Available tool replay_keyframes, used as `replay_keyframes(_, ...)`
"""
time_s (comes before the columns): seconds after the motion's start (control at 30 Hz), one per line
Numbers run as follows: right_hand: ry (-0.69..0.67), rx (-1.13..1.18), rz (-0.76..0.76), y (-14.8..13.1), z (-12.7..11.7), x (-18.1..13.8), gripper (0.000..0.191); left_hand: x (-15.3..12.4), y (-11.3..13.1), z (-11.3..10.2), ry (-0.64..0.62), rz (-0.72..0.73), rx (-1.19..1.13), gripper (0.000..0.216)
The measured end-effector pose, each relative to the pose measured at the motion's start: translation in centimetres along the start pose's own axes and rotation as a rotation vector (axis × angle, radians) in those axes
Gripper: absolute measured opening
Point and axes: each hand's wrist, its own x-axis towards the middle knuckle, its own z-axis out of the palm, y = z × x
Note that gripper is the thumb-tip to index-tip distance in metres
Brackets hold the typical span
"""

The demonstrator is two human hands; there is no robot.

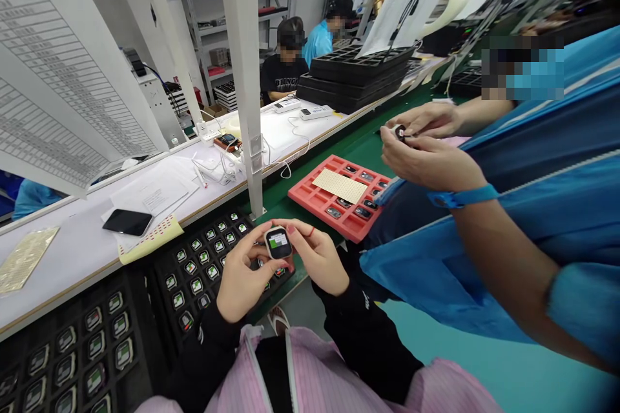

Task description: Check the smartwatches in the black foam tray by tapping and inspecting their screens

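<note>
A smartwatch case (278, 242) without a strap is held between my two hands, its lit screen facing up with white and green blocks on it. My left hand (249, 271) pinches its left and lower edges between thumb and fingers. Around its upper right side close the fingers of my right hand (317, 255). Beneath and left of my hands lies a black tray (159, 290) with rows of similar lit watches. A second black tray (140, 377) of watches sits nearer at the lower left.
At right, a co-worker's hands (426, 142) hold a small watch part. A red tray (334, 222) with watch parts and a beige sheet lies between us. A white post (242, 77) rises ahead. The shelf bears a phone (127, 222), papers and stacked black trays (353, 74).
</note>
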Motion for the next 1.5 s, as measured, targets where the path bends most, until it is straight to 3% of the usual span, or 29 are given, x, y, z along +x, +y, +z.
replay_keyframes(0.23, -0.107, 0.097, 0.020, 0.4, -0.6, -0.1, 0.041, -0.2, -0.4, -0.3, 0.011, 0.017, 0.022, 0.060)
replay_keyframes(0.4, -0.112, 0.092, 0.036, 0.1, -0.5, -0.2, 0.038, -0.1, -0.3, -0.3, -0.008, 0.059, 0.045, 0.059)
replay_keyframes(0.63, -0.266, 0.136, 0.034, 0.1, -1.4, -0.5, 0.054, -0.1, -0.3, -0.5, -0.020, 0.080, 0.076, 0.057)
replay_keyframes(1.07, -0.081, 0.072, 0.013, 0.5, -0.4, -0.4, 0.044, 0.0, -1.1, -0.5, -0.027, 0.129, 0.117, 0.056)
replay_keyframes(1.3, -0.135, 0.139, 0.008, 1.8, -0.7, -0.2, 0.046, -0.3, -1.8, -1.1, 0.022, 0.026, 0.079, 0.058)
replay_keyframes(1.4, -0.030, 0.098, 0.019, 2.9, -1.8, -0.7, 0.046, -0.5, -3.8, -2.8, 0.112, -0.088, 0.033, 0.064)
replay_keyframes(1.5, 0.092, 0.053, 0.092, 4.6, -3.4, -1.9, 0.043, -1.2, -7.9, -5.9, 0.225, -0.201, -0.013, 0.071)
